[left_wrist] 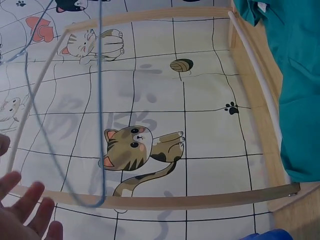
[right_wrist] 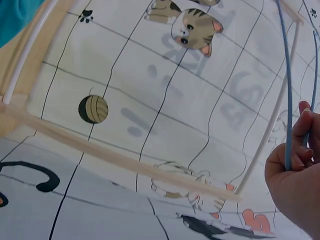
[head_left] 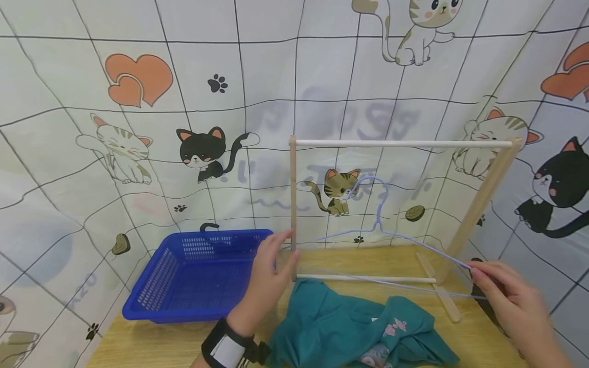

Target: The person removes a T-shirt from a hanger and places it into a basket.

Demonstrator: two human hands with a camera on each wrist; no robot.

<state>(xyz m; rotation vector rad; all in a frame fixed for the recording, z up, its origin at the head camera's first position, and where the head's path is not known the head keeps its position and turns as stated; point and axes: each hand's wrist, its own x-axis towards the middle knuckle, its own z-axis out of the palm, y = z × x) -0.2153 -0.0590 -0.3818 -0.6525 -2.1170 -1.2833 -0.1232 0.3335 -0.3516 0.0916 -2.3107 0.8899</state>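
A light blue clothes hanger [head_left: 378,225] is held up in front of the wooden rack, its hook upward. My right hand [head_left: 515,296] pinches its right end; the right wrist view shows fingers curled round the hanger [right_wrist: 288,85]. By the hanger's left end, my left hand [head_left: 267,273] has its fingers spread and holds nothing. In the left wrist view a gap separates those fingers from the hanger [left_wrist: 100,115]. Below lies a crumpled teal garment [head_left: 331,327] with a pink print, on the table.
The rack has a white top rod [head_left: 405,144] and wooden side posts. A blue plastic basket [head_left: 207,278] stands at the left on the wooden table [head_left: 138,340]. Behind hangs a white cloth [head_left: 267,66] with printed cats and grid lines.
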